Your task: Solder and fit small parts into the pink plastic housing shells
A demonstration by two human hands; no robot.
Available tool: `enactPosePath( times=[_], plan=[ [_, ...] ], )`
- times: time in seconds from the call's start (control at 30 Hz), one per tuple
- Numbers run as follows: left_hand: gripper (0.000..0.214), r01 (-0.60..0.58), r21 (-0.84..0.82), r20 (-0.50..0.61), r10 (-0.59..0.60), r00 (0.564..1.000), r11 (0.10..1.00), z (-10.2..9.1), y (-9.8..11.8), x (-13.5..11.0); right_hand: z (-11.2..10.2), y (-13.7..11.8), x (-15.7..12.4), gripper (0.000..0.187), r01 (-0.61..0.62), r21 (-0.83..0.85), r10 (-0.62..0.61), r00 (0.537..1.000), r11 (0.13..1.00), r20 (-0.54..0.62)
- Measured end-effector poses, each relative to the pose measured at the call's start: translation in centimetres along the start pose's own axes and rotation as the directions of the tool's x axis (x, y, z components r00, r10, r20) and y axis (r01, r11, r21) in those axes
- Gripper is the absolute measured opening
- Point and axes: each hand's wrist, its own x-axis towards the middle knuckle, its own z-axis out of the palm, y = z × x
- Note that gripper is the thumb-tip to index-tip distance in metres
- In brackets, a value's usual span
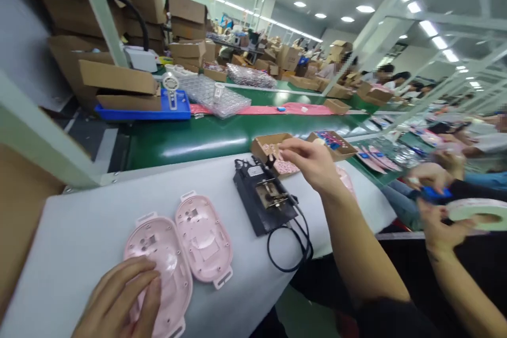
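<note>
My left hand (122,296) is over a pale pink oval plastic shell (174,253) at the lower left, fingers bent and close together near its inner face. What they pinch, if anything, is hidden. A second pink shell (204,237) lies beside it, hollow side up, with small posts and a strap loop at each end. Farther right, my right hand (311,161) is at a small cardboard box (273,140) of tiny pink parts (287,167). Its thumb and forefinger are drawn together above the parts; anything between them is too small to make out.
A black device (259,198) with a metal fixture and looped cable (291,269) stands on the white work surface (91,222). Another box (336,148) holds wired parts. Beyond runs a green belt (186,137); a blue tray (182,105) sits behind. A co-worker's hands (439,216) are at right.
</note>
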Motion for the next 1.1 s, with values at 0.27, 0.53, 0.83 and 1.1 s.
enactPosePath(
  times=[0.27, 0.53, 0.83, 1.1],
  plan=[
    [0.035, 0.617, -0.614, 0.284, -0.592, 0.754, 0.492, 2.4, 7.8, 2.1, 11.7, -11.5, -10.9, 0.028, 0.223, 0.561, -0.387, 0.902, 0.797, 0.191],
    [0.015, 0.563, -0.308, 0.095, -0.564, 0.820, 0.767, 0.2, 6.0, 0.1, 14.2, -10.1, -11.3, 0.025, 0.089, 0.607, -0.230, 0.960, 0.790, 0.158],
    [0.018, 0.490, 0.039, 0.083, -0.492, 0.867, 0.871, -3.2, 0.0, 1.5, 15.0, -7.3, -9.8, 0.014, 0.147, 0.257, -0.225, 0.924, 0.955, 0.308],
    [0.026, 0.364, 0.260, 0.412, -0.443, 0.796, 0.895, -3.3, -2.1, 5.1, 16.7, -7.5, -7.4, 0.010, 0.197, 0.062, -0.206, 0.910, 0.978, 0.360]
  ],
)
